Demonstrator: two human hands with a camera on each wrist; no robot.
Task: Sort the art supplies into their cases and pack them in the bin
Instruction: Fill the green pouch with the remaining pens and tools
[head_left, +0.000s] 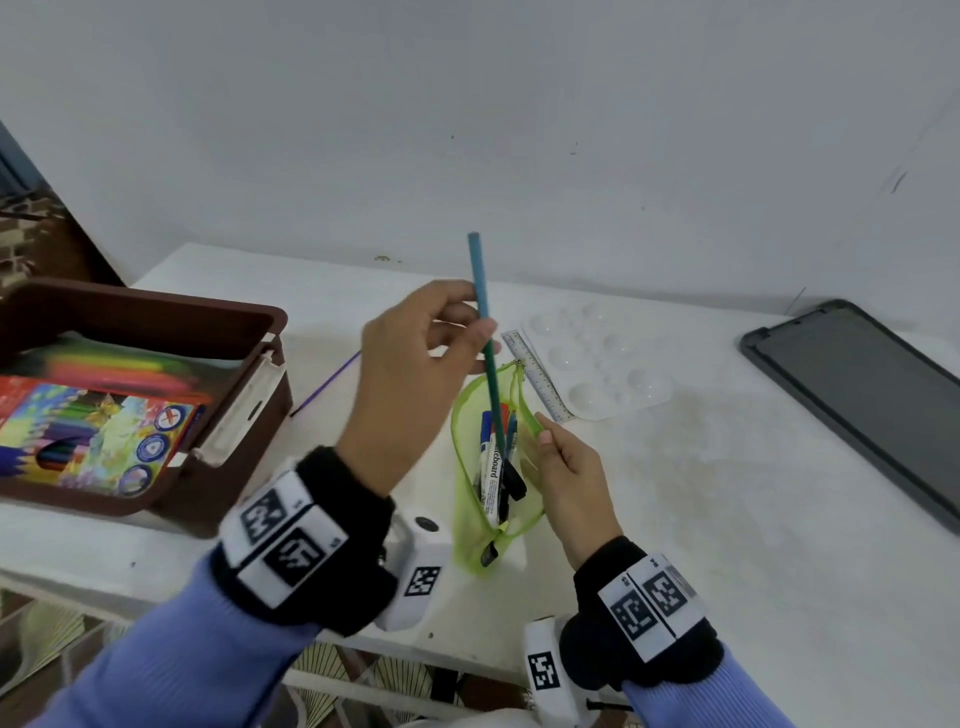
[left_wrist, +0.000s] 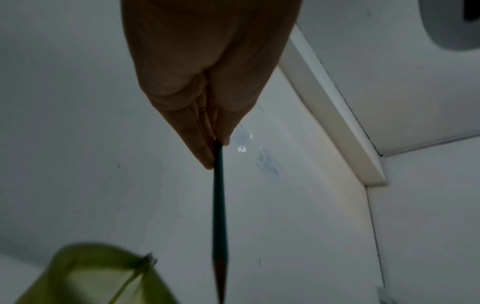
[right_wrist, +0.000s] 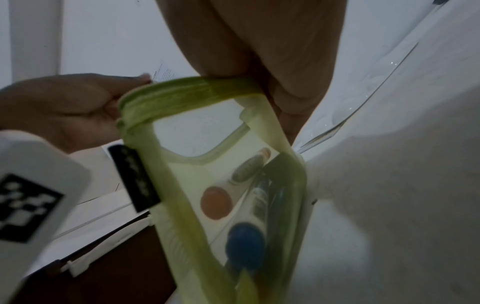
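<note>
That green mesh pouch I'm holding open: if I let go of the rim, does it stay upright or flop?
Likely flops: the green mesh pouch looks soft and sags where the right hand pinches its rim. The whiteboard marker and pens inside probably weight it, so it may tip sideways. The pencil in the left hand could snag the mesh.

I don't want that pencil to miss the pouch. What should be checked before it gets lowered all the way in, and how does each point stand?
1. Left hand pinches the teal pencil firmly: ok.
2. Right hand holds the green mesh pouch by its rim: ok.
3. Pouch mouth open: ok, the zipper edges are spread.
4. Pencil point aimed down into the mouth: ok in the head view.
5. Room among the whiteboard marker and pens inside: cannot tell.
6. Brown bin open for the pouch: ok, the coloured pencil box lies in it.
</note>
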